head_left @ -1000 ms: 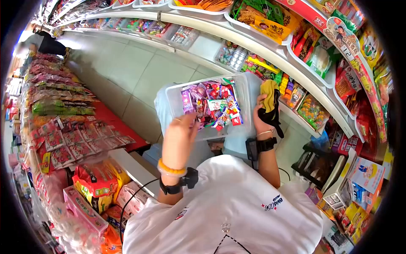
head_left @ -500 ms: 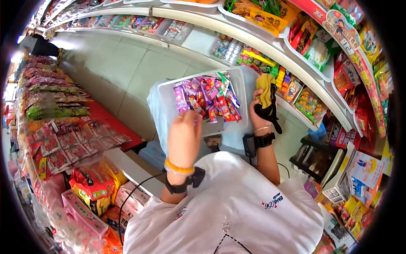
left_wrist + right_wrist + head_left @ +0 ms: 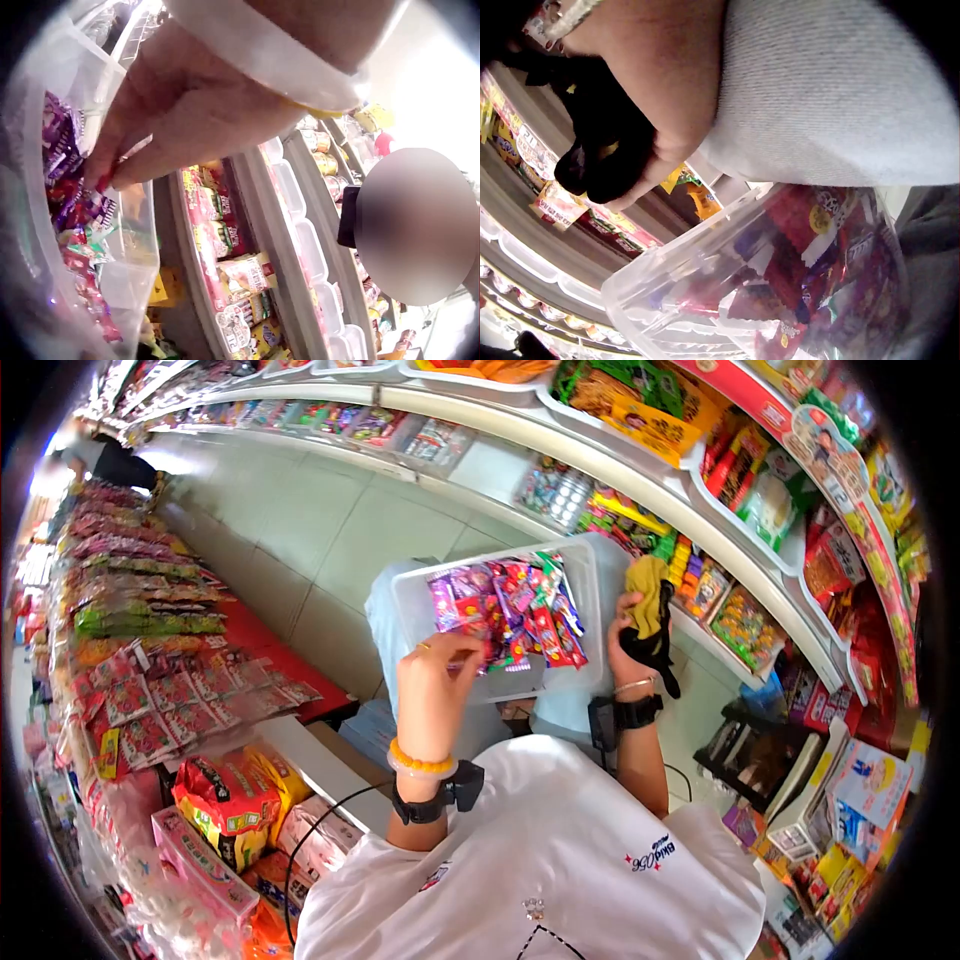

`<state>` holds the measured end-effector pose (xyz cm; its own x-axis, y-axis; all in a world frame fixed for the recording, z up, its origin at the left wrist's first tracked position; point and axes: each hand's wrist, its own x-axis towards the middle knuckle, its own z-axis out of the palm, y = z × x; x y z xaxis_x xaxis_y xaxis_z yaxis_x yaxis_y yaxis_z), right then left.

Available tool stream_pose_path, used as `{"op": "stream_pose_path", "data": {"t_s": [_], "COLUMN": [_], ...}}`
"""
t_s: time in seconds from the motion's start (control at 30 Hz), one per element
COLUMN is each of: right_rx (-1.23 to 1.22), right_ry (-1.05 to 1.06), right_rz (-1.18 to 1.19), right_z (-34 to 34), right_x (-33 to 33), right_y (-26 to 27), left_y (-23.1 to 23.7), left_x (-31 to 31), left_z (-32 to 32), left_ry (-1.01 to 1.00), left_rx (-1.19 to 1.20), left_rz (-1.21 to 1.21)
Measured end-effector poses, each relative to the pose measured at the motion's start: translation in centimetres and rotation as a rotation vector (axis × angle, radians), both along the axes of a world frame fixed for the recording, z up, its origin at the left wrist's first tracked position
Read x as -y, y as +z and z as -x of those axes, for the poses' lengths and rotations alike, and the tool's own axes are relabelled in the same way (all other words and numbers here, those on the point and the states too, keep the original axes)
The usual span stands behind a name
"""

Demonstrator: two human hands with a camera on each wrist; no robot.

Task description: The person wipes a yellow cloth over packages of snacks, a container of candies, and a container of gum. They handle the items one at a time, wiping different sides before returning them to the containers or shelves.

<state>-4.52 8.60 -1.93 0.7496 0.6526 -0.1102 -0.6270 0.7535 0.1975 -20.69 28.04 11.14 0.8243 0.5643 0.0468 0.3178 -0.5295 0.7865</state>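
Observation:
A clear plastic bin (image 3: pixel 400 600) of small wrapped candies (image 3: pixel 510 605), purple and red, rests on the person's lap. My left hand (image 3: pixel 432 695) reaches over the bin's near left side, fingertips bent down among the wrappers. In the left wrist view, its thumb and fingers pinch a small red candy packet (image 3: pixel 106 177) just above purple ones. My right hand (image 3: pixel 626 645) stays outside the bin at its right side, on the light blue trouser leg (image 3: pixel 817 97). It holds a bunched yellow-and-black glove (image 3: pixel 650 605), whose dark fingers hang down in the right wrist view.
Shelves of snack trays (image 3: pixel 660 510) curve across the far side and right. At left, a red-edged stand (image 3: pixel 270 650) carries rows of bagged sweets (image 3: pixel 165 700). A cable (image 3: pixel 300 850) runs from the left wrist. Another person (image 3: pixel 110 460) is far down the tiled aisle (image 3: pixel 360 540).
The left hand has worked among the candies, and the wrappers lie differently, with red packets more exposed at right. The right hand keeps holding the glove. The head view has shifted slightly.

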Motion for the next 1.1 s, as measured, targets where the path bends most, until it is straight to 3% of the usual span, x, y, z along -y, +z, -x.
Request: {"op": "stream_pose_path", "data": {"t_s": [0.1,0.23,0.4,0.5,0.53,0.77,0.87,0.97,1.1], "right_rx": [0.033,0.012,0.010,-0.027,-0.031,0.066,0.049,0.015,0.067], "right_ry": [-0.004,-0.015,-0.007,-0.018,-0.017,-0.016,-0.018,0.004,-0.179], "right_rz": [-0.135,-0.122,-0.085,-0.085,-0.102,-0.111,-0.108,-0.091,0.187], "right_z": [-0.2,-0.2,-0.3,0.0,0.0,-0.2,-0.2,-0.4,0.7], "right_x": [0.4,0.5,0.0,0.2,0.5,0.1,0.2,0.5,0.7], "right_y": [-1.9,-1.8,-0.6,-0.4,-1.2,-1.3,-1.3,-0.5,4.4], "left_y": [1.0,1.1,-1.2,-2.9,-3.7,-4.5,-4.4,-2.5,2.0], "left_x": [1.0,1.8,0.2,-0.3,-0.5,-0.1,-0.2,-0.4,-0.2], "left_z": [-0.7,-1.2,-0.5,-1.8,-2.2,-4.4,-4.0,-2.8,-0.9], "left_ry": [-0.058,-0.309,-0.076,-0.051,-0.096,0.097,0.086,0.117,0.290], "left_rx": [0.024,0.091,0.041,0.141,0.126,-0.117,-0.112,0.065,0.248], "left_rz": [0.448,0.243,0.080,-0.120,-0.130,-0.165,-0.219,-0.289,0.067]}}
